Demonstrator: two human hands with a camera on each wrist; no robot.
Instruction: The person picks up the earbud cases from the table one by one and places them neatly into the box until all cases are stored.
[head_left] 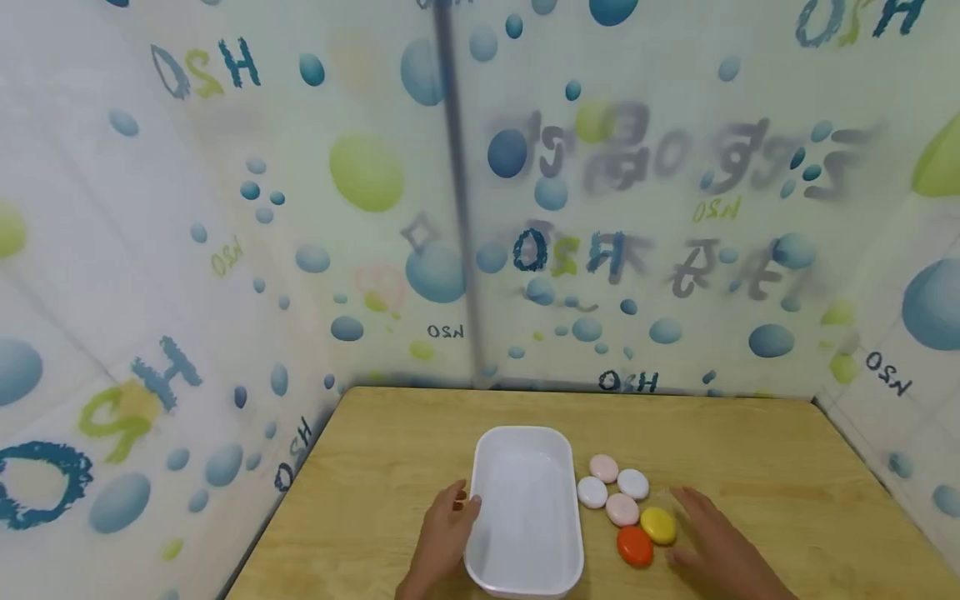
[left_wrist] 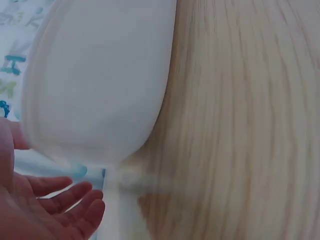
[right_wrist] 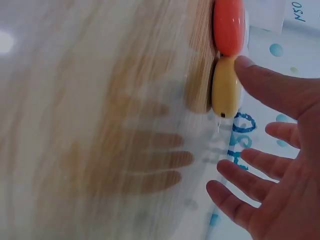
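A white rectangular tray (head_left: pixel 525 431) sits on the wooden table. At its left side my left hand (head_left: pixel 444 529) has the thumb up against the rim; its fingers are loosely bent, apart from the tray wall in the left wrist view. Right of the tray lie several glossy rounded discs: a red disc (head_left: pixel 635 547), a yellow disc (head_left: pixel 658 527), a pink disc (head_left: pixel 622 509), another pink disc (head_left: pixel 603 468), a white disc (head_left: pixel 592 492) and another white disc (head_left: pixel 633 483). My right hand (head_left: pixel 712 542) is beside the yellow disc, fingers spread, holding nothing. Whether its thumb touches the disc, I cannot tell.
The wooden table (head_left: pixel 405 442) extends to both sides of the tray and discs. Its back edge meets a curtain (head_left: pixel 660 208) printed with blue and green drops, which also hangs along the left and right sides.
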